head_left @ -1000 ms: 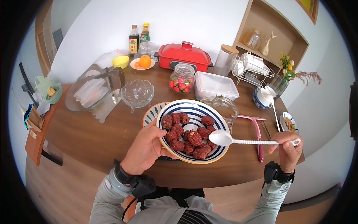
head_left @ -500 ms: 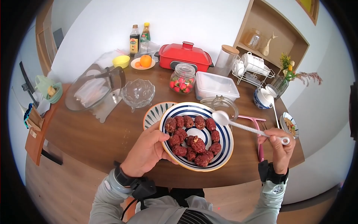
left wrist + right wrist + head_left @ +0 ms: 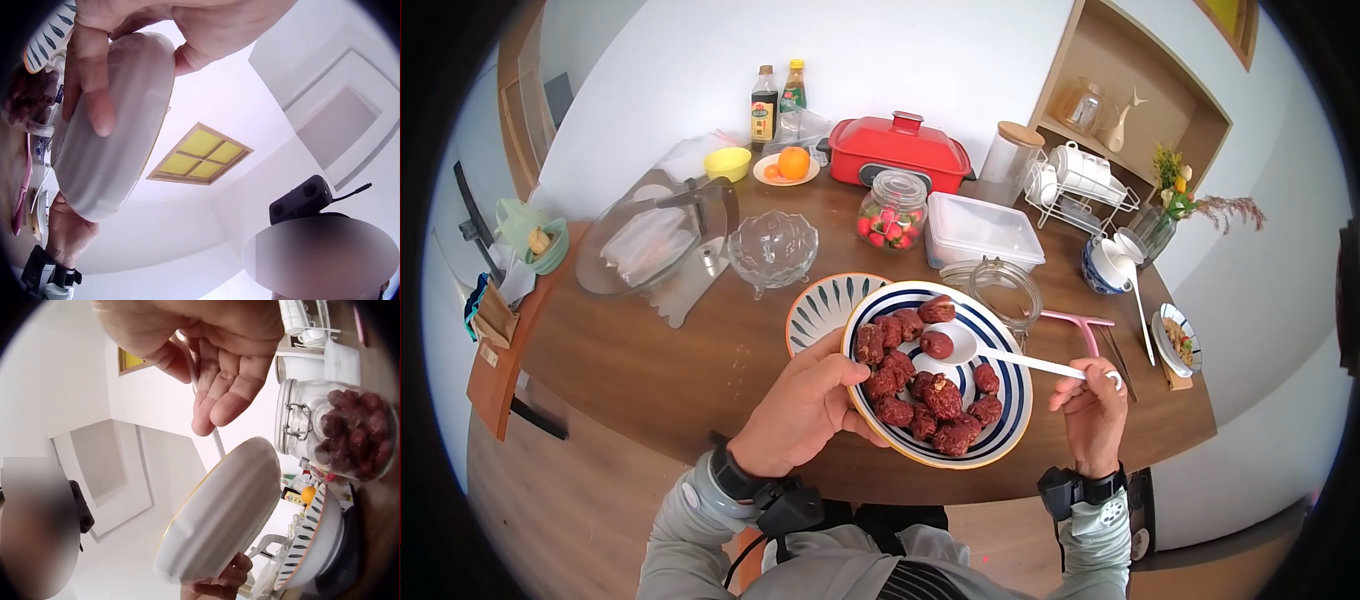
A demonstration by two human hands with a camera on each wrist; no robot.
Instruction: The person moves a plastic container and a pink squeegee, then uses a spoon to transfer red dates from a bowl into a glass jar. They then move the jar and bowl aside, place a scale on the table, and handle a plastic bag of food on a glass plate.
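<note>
My left hand (image 3: 800, 405) grips the left rim of a white bowl with blue rings (image 3: 1012, 420), thumb on top and fingers spread under its base in the left wrist view. Several wrinkled red dates (image 3: 943, 398) lie in it. In my right hand (image 3: 1095, 418) is a white spoon (image 3: 1040, 365), pinched near the end of its handle. The spoon's head dips into the bowl and overlaps one red date (image 3: 937, 345). Behind the bowl stands a clip-top glass jar (image 3: 1012, 290), which holds more red dates in the right wrist view.
A leaf-patterned bowl (image 3: 825, 305) sits under and behind the held one. Beyond are a glass fruit bowl (image 3: 772, 250), a jar of strawberries (image 3: 891, 212), a plastic box (image 3: 985, 230) and a red cooker (image 3: 900, 150). A pink peeler (image 3: 1085, 325) lies to the right.
My left hand has lowered the bowl slightly and moved it right. The right hand has moved left and down, bringing the spoon's head inward against a date, and the dates have shifted.
</note>
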